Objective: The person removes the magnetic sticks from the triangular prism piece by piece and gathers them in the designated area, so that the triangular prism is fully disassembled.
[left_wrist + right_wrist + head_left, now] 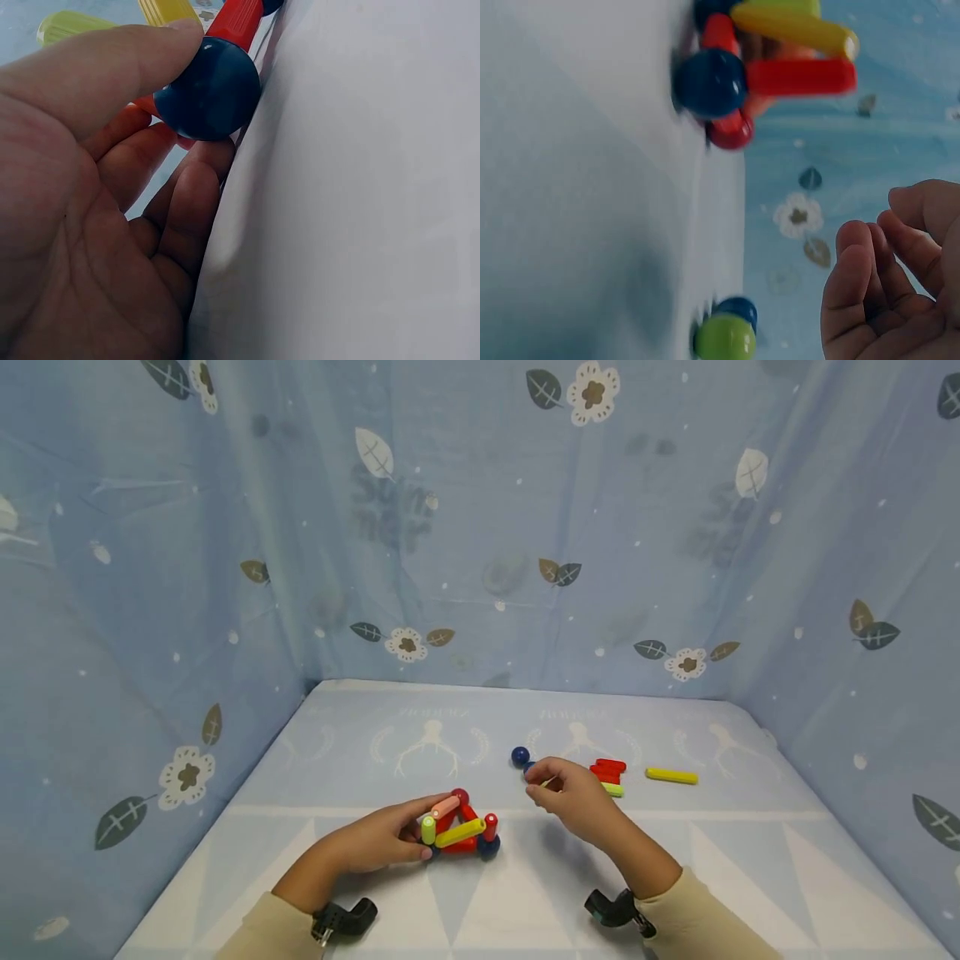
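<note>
A structure of red sticks (458, 846) and balls stands on the table, with a yellow stick (461, 833), a lime stick (428, 830) and an orange one (445, 807) on it. My left hand (378, 839) grips its left corner; in the left wrist view the thumb presses the blue ball (210, 88) there. Above the table my right hand (581, 802) has its fingers loosely bent. The right wrist view shows nothing in this hand (900, 292), and a green ball (725, 337) beside a blue ball (737, 310) lies apart from it.
Beyond my right hand lie a dark blue ball (521, 757), red sticks (606, 772) and a lime stick (613, 790). Farther right is a yellow stick (671, 776). A patterned blue curtain (480, 527) surrounds the table's back and sides.
</note>
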`<state>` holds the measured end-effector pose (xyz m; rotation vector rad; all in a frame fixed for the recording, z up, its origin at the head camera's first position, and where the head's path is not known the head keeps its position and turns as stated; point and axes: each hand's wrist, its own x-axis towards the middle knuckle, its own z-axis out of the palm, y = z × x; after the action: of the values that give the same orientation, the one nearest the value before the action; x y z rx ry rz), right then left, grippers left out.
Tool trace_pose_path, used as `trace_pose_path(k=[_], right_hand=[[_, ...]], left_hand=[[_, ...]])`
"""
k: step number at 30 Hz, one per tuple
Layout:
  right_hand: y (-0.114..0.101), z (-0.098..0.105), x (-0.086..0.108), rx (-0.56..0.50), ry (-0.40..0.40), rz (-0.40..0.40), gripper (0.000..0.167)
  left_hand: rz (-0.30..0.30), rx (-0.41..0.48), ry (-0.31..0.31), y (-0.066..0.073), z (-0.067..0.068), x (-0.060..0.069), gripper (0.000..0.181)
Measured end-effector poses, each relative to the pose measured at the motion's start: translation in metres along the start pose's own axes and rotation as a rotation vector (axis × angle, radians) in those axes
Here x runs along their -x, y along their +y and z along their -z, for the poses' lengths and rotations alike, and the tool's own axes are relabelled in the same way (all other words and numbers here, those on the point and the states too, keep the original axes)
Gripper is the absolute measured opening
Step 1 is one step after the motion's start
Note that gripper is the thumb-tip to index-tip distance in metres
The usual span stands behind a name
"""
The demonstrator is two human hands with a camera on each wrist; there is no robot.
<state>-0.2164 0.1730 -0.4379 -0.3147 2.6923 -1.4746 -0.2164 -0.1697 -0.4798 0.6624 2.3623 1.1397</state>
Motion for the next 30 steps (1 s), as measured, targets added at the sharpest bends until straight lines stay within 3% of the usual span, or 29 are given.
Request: trace_pose_path(k=[10, 14, 17, 30], right_hand=[[-0.017, -0.031, 0.004, 0.173, -0.246, 0.205, 0.039], [-0.017, -0.041, 0.006, 0.240, -0.245, 0.244, 0.026], [-0.016, -0.046, 0.007, 0.264, -0.225, 0.231, 0.019], [-0.016, -0.042, 0.009, 0.251, -0.211, 0.187, 0.016]], left_hand=[[-0.014, -0.011, 0.014, -0.003, 0.001, -0.003, 0.080], [-0.027, -0.003, 0.004, -0.004, 0.001, -0.002, 0.079], [-0.026, 0.002, -0.003, -0.004, -0.001, -0.002, 0.078], [-0.012, -0.012, 0.006, -0.001, -0.001, 0.000, 0.078]])
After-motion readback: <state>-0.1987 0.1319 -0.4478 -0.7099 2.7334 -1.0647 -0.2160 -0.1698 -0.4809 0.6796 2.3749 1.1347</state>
